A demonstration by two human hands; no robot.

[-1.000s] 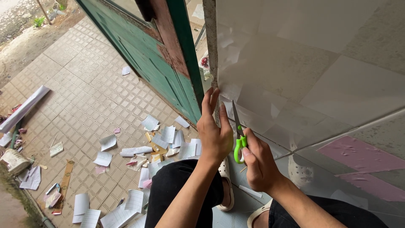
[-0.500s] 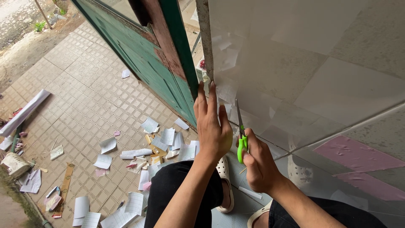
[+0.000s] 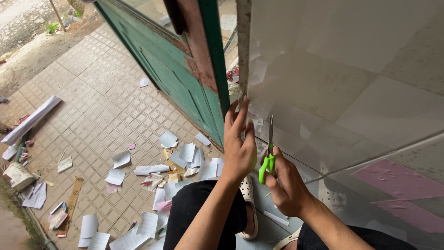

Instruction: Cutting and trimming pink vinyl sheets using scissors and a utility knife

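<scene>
A person crouched at a doorway works a pair of green-handled scissors [image 3: 269, 155] against a glossy tiled wall [image 3: 351, 92], blades pointing up and lying nearly flat on the tile, apparently so the edge can get under the white paper scraps [image 3: 255, 74] stuck there. The right hand [image 3: 287, 185] is clenched around the scissor handles, fingers through the loops. The left hand [image 3: 239, 148] holds nothing: it lies released and flat, fingers stretched upward along the wall's corner just beside the blades, seemingly to brace the body and steady the spot being scraped. A green wooden door [image 3: 185, 78] stands open just left of the hands. Below, torn sheets of paper [image 3: 185, 155] lie scattered over the patterned paving [image 3: 92, 92], thickest near the door's foot and the person's dark trousers [image 3: 199, 208] and white shoe [image 3: 248, 203]. A pink patch [image 3: 397, 178] shows on a lower tile to the right.
</scene>
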